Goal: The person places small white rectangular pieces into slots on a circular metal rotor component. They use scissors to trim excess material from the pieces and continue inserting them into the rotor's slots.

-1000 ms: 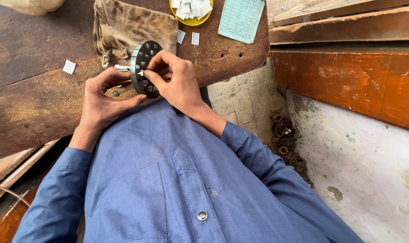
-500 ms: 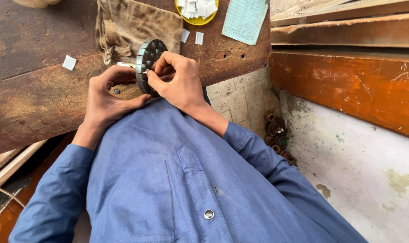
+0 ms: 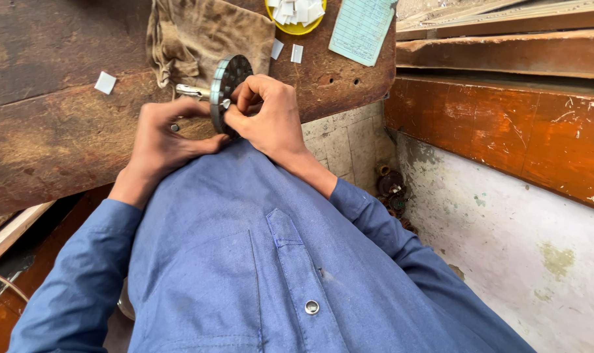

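Spreading across the upper left is the worn wooden bench (image 3: 61,131), with a brown rag (image 3: 192,39) near its far edge. At the near edge a dark round disc (image 3: 228,88) stands on its rim, a metal shaft (image 3: 191,91) sticking out leftward. The left hand (image 3: 163,134) grips it from below; the right hand (image 3: 267,117) pinches its face. A yellow dish (image 3: 297,16) holds white slips.

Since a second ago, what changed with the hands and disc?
Little: the round dark metal disc on its shaft has turned more edge-on to the camera. Left hand and right hand keep their grip on it. Brown rag and yellow bowl unmoved.
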